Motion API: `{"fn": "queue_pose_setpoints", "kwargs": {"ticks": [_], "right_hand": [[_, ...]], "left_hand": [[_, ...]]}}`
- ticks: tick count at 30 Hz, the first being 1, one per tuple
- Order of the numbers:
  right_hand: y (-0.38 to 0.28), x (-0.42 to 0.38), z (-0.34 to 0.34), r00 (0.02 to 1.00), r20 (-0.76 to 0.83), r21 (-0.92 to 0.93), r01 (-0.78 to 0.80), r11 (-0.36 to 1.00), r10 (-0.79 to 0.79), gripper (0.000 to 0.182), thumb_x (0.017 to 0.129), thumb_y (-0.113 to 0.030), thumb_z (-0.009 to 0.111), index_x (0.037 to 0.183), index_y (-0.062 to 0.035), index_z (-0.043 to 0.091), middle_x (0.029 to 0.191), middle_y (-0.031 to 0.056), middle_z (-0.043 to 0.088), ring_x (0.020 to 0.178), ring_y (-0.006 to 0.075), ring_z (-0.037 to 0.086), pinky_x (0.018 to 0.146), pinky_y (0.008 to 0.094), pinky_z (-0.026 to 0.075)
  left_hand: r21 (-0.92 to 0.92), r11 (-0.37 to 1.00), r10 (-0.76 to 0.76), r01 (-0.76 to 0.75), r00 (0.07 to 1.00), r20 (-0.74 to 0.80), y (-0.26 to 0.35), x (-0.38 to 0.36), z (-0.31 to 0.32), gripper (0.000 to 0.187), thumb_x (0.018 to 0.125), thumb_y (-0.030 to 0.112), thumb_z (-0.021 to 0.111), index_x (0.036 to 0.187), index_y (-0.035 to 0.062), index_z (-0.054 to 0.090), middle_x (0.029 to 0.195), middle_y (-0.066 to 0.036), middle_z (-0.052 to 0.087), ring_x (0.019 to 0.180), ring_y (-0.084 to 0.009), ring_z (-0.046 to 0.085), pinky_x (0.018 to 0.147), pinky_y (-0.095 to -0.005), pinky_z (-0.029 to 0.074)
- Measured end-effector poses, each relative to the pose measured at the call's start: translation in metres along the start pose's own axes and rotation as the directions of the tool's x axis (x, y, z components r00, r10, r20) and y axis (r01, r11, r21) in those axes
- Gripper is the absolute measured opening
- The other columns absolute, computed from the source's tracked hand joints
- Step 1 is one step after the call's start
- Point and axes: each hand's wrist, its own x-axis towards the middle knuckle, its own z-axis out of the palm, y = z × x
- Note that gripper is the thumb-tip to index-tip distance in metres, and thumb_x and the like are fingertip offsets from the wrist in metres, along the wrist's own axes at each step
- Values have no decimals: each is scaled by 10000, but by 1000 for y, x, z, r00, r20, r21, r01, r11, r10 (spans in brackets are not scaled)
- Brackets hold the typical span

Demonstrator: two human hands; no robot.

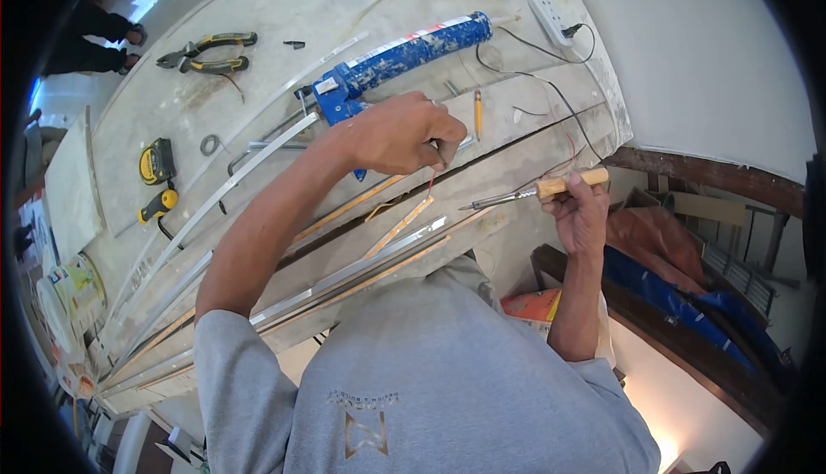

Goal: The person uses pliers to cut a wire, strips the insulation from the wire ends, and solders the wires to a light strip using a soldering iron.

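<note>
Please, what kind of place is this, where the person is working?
Probably a workshop or a building site: a smeared caulking gun, pliers and a tape measure lie on a stained work table.

Left hand with red wire; right hand with soldering iron

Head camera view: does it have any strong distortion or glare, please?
Head view: wide-lens distortion bows the table, corners fade to black; glare whitens the floor at upper left, a warm glow lies lower right; the soldering iron looks fairly sharp.
</note>
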Motion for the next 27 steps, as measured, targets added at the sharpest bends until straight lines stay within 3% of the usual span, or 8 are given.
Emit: {"fn": "queue_pose_setpoints", "kwargs": {"ticks": [4, 6, 17, 19, 25, 27], "right_hand": [[7, 6, -2, 1000, 24, -51, 3, 999, -2, 207, 970, -165, 639, 1034, 28, 601, 897, 162, 716, 703, 222, 723, 581, 327, 638], [8, 5, 4, 1000, 23, -47, 18, 999, -17, 194, 969, -156, 639, 1030, 23, 596, 888, 155, 711, 704, 224, 722, 577, 327, 636], [5, 7, 25, 999, 21, -122, 35, 992, -32, 166, 965, -134, 640, 1009, 18, 587, 868, 152, 699, 682, 230, 709, 588, 339, 631], [5, 9, 26, 998, 51, -118, 41, 992, -36, 254, 942, -164, 690, 1037, 42, 576, 880, 178, 696, 702, 245, 722, 607, 344, 632], [3, 12, 31, 998, 39, -135, 46, 990, -41, 184, 964, -136, 643, 1015, 32, 588, 876, 165, 704, 696, 242, 719, 596, 336, 631], [3, 13, 30, 998, 42, -129, 45, 991, -40, 216, 950, -139, 669, 1031, 39, 577, 883, 165, 692, 703, 247, 721, 603, 343, 638]], "left_hand": [[81, 997, -18, 14, 999, 47, 5, 4, -3, 118, 775, 19, 721, 796, 132, 695, 781, -3, 665, 874, -206, 594, 960, -373, 369], [75, 993, 82, -87, 995, 61, -6, 8, 1, 147, 743, 83, 743, 708, 108, 602, 742, -5, 668, 835, -247, 623, 932, -435, 370], [100, 991, 76, -85, 993, 90, -6, 13, 0, 152, 735, 100, 767, 696, 99, 620, 711, -19, 669, 780, -259, 642, 911, -423, 355], [112, 991, 68, -78, 993, 97, -5, 16, 0, 148, 731, 102, 770, 697, 100, 626, 710, -20, 671, 775, -259, 646, 910, -421, 352], [92, 992, 70, -83, 988, 141, -5, 19, 0, 138, 719, 106, 783, 708, 106, 645, 708, -14, 679, 771, -254, 655, 903, -406, 342], [90, 995, 15, -34, 980, 199, -5, 20, 0, 109, 750, 82, 738, 718, 154, 662, 702, 56, 626, 786, -132, 553, 921, -354, 304]]}}
